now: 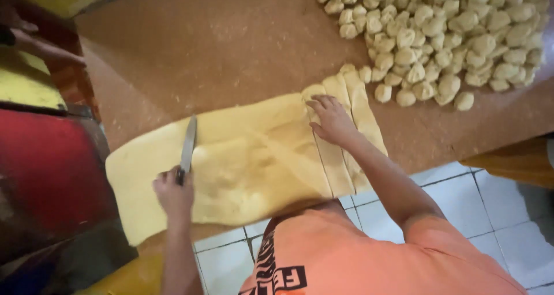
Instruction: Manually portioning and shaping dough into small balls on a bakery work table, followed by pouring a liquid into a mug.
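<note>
Left hand (173, 194) fingers closed on knife (188, 147) over dough sheet (231, 162); right hand (332, 119) flat, fingers spread, pinning cut strips (352, 151). Keep cuts parallel, even.

The light over my surface (231, 41) is warm, soft and rather dim, giving everything an orange-brown cast. Shadows are faint; my arms throw only weak ones. No glare anywhere. The whole view is slightly soft and smeared, the far right corner blurs, and the left edge sinks into darkness.
</note>
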